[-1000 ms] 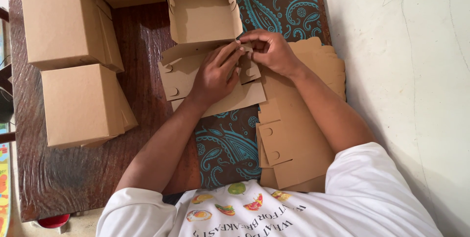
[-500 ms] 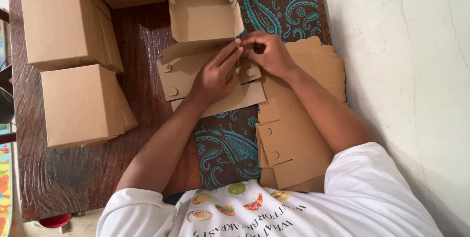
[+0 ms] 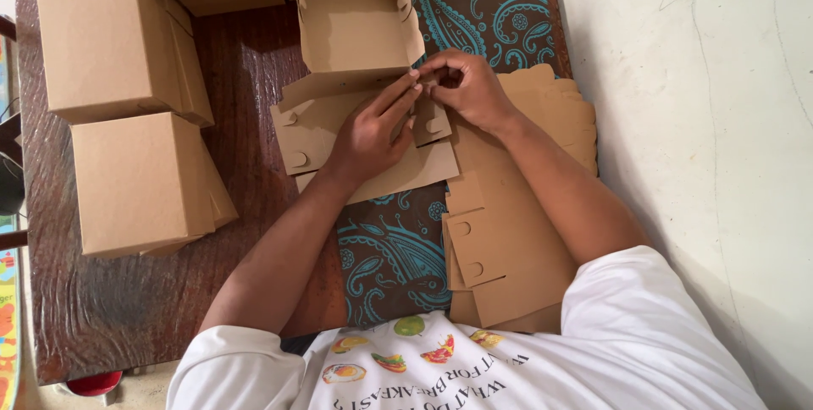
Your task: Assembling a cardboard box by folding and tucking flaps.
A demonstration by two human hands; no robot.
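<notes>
In the upper middle of the frame a half-folded cardboard box sits open on the worktop, its walls upright and its unfolded lid flap lying flat toward the person. Both hands meet at the box's near right corner. The left hand rests palm-down on the flap, its fingers pressed together and stretched toward the corner. The right hand is curled there, its fingertips pinching a small cardboard tab at the corner; exactly how the tab sits I cannot tell, as the fingers cover it.

Under the right forearm, at centre right, lies a stack of flat box blanks on a brown cloth with teal paisley. Along the left and top left of the frame stand several finished closed boxes.
</notes>
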